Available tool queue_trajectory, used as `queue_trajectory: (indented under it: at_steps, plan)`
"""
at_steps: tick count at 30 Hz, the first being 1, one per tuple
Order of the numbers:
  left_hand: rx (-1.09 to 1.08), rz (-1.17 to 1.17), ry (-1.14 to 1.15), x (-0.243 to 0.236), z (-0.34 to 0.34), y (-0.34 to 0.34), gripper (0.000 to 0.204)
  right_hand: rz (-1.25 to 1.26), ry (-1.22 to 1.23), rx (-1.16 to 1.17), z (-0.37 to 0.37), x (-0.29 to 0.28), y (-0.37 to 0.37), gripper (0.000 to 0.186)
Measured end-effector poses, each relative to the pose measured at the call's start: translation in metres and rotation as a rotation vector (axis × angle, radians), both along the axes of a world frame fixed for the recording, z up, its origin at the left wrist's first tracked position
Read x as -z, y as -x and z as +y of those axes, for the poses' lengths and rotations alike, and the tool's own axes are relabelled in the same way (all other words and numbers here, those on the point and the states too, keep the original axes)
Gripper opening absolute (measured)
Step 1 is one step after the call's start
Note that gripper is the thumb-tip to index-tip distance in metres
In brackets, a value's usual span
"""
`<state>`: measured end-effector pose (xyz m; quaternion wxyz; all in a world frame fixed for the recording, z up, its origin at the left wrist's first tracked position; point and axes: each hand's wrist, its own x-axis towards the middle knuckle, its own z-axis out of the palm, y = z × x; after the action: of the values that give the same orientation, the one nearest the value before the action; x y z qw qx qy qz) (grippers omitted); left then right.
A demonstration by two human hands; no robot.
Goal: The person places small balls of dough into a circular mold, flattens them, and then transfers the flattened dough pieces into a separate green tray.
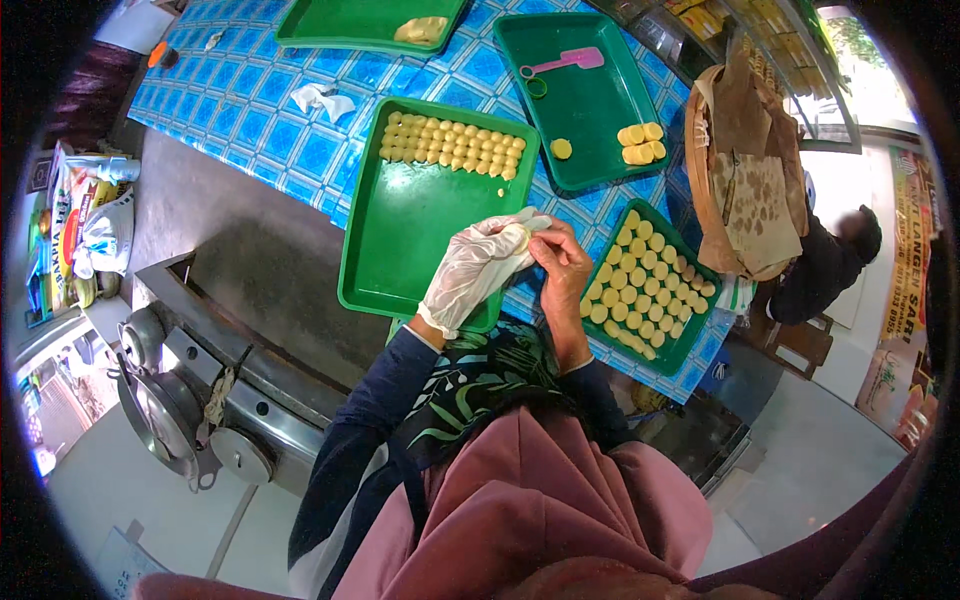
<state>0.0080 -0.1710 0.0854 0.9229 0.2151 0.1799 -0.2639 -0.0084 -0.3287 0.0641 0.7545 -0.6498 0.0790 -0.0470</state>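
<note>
My left hand [478, 262], in a thin whitish plastic glove, is closed around a small piece of pale dough [522, 236] above the near right part of a green tray. Bare, my right hand [562, 262] meets it there, thumb and fingers pinched at the same dough, which is mostly hidden by the fingers. Rows of small pale yellow dough balls [450, 143] fill the far end of that green tray [395, 235]; one tiny bit lies apart below them. To my right, flat round dough pieces [640, 285] lie in rows in another green tray [675, 357].
Farther off, a dark green tray [575, 100] holds a pink spatula [575, 60], a green ring [537, 88] and yellow discs [642, 143]. A dough lump [421, 31] lies in a tray beyond. A round woven basket [700, 180] stands right; another person [830, 260] is behind it.
</note>
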Motion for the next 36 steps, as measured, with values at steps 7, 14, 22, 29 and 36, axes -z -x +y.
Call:
queue_trajectory:
  at_steps: [7, 14, 22, 29, 36]
  plan:
    - [-0.054, -0.133, -0.207, -0.007, -0.005, 0.001, 0.041, 0.151, -0.032, -0.09, -0.004, -0.011, -0.005, 0.019]
    - [0.091, -0.148, -0.28, -0.007, 0.005, 0.0, 0.041, 0.096, 0.02, -0.319, -0.023, -0.019, -0.02, 0.025]
    - [0.081, -0.089, -0.226, -0.011, 0.002, 0.001, 0.034, -0.33, 0.617, -0.311, -0.023, -0.038, -0.022, 0.02]
    - [0.063, -0.218, -0.347, 0.006, -0.008, 0.01, 0.027, 0.277, -0.25, -0.221, -0.025, -0.017, -0.019, 0.013]
    - [-0.047, -0.085, -0.165, -0.012, -0.006, -0.002, 0.034, -0.073, 0.327, -0.119, 0.003, -0.024, -0.011, 0.023]
